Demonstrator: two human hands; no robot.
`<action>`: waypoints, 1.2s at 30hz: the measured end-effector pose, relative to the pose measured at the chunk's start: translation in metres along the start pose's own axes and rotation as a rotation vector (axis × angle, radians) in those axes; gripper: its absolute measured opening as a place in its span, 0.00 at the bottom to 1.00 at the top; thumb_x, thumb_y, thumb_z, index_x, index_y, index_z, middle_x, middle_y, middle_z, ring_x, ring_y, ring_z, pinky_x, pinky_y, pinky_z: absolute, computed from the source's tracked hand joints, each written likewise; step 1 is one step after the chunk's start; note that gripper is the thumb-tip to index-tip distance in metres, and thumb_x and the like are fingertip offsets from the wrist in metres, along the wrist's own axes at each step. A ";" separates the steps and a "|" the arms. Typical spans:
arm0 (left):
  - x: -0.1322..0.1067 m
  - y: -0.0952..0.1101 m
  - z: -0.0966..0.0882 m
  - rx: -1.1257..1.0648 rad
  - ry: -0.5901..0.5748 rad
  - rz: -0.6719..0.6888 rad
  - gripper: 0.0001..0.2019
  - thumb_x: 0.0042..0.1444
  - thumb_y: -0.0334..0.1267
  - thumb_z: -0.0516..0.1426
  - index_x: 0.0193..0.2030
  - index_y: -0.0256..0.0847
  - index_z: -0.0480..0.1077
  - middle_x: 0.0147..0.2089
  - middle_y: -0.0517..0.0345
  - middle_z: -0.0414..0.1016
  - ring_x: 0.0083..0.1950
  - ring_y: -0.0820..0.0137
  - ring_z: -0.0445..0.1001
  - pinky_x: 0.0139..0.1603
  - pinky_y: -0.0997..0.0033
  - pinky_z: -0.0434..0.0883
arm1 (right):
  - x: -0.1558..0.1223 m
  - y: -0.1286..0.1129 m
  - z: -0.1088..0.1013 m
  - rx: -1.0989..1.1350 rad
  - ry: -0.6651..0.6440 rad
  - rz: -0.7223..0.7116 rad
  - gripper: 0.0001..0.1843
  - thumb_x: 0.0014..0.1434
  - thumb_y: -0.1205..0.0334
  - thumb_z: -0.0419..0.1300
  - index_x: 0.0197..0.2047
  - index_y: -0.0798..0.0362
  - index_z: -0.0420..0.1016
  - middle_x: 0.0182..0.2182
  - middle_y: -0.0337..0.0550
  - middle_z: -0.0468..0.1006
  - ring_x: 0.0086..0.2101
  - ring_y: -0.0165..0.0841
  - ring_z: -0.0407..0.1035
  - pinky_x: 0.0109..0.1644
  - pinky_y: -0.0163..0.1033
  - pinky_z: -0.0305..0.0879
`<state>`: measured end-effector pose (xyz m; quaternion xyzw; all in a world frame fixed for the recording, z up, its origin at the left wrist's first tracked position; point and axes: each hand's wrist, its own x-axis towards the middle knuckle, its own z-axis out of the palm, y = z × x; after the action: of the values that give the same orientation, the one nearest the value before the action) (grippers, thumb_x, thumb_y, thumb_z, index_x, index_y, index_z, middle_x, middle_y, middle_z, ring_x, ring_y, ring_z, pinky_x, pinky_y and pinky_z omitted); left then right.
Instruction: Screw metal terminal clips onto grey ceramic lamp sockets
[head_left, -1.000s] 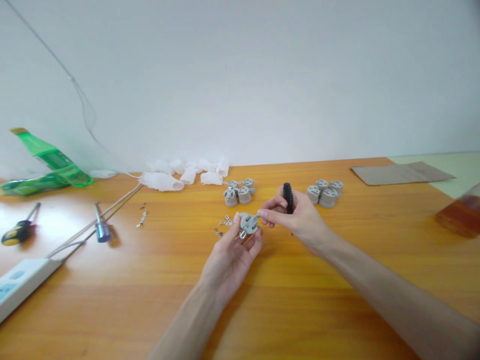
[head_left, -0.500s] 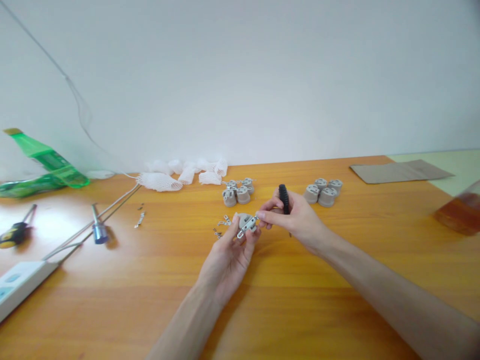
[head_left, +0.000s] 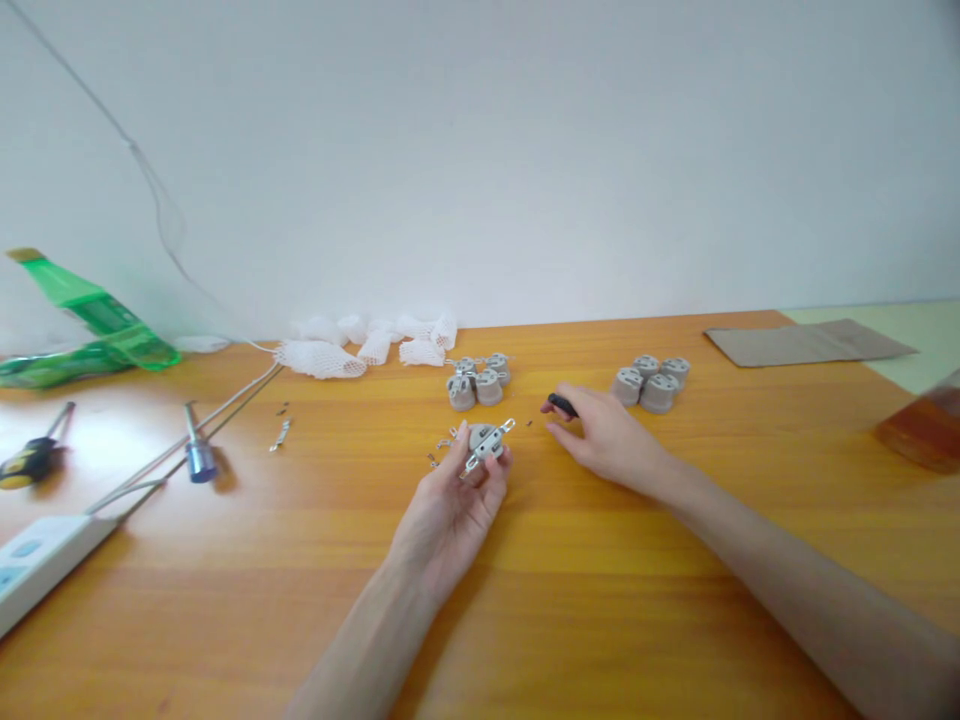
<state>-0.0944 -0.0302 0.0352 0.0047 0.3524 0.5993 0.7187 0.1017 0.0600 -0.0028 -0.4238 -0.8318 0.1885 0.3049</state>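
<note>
We have the lamp holder (head_left: 477, 436) lying in our left grip (head_left: 448, 525), which is cupped palm-up with the fingers curled loosely around the holder's edge, near the middle of the worktop (head_left: 570, 610). It looks like glazed ceramic with a squat round body, so we judge it fairly light but hard and brittle, and a drop could chip it. The round body seems the safest place to take hold, since the thin metal strap (head_left: 489, 442) across its face is narrow and may bend under a careless pinch. That strap sets the long axis, which runs from near left to far right, with its ends jutting past the body on both sides. Our right grip (head_left: 609, 440) is well apart to the right, with thumb and fingers closed on a small black piece (head_left: 560, 404). Only its end shows, so we cannot tell what it is. Small metal clips (head_left: 442, 449) lie just left of the left grip. Two clusters of matching holders sit farther off, one straight ahead (head_left: 476, 384) and one to the right (head_left: 649, 388). White netting sleeves (head_left: 321, 359) lie along the far edge, while a screwdriver (head_left: 31, 461) and a power strip (head_left: 45, 565) sit at the left.
</note>
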 end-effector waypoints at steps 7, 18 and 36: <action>0.002 0.005 -0.001 0.008 -0.003 0.019 0.12 0.68 0.36 0.54 0.38 0.30 0.76 0.40 0.44 0.75 0.40 0.70 0.78 0.31 0.83 0.79 | 0.002 -0.008 0.015 -0.175 -0.154 -0.103 0.07 0.65 0.71 0.56 0.42 0.51 0.72 0.41 0.51 0.79 0.43 0.41 0.73 0.47 0.41 0.64; 0.002 -0.001 -0.003 0.010 -0.039 0.007 0.10 0.67 0.35 0.56 0.40 0.29 0.75 0.39 0.45 0.76 0.39 0.70 0.78 0.31 0.83 0.79 | 0.001 -0.013 0.004 -0.275 -0.153 -0.064 0.08 0.61 0.74 0.55 0.40 0.53 0.71 0.34 0.54 0.81 0.35 0.44 0.75 0.36 0.40 0.58; 0.001 -0.005 -0.003 -0.016 -0.055 -0.015 0.10 0.67 0.34 0.55 0.39 0.28 0.74 0.39 0.45 0.75 0.39 0.69 0.77 0.31 0.83 0.79 | 0.009 -0.045 -0.036 0.669 0.084 -0.015 0.22 0.50 0.61 0.71 0.28 0.48 0.56 0.28 0.35 0.70 0.32 0.32 0.68 0.40 0.41 0.68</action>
<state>-0.0917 -0.0325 0.0302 0.0127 0.3279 0.5964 0.7325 0.0953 0.0439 0.0527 -0.3017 -0.7137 0.4310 0.4625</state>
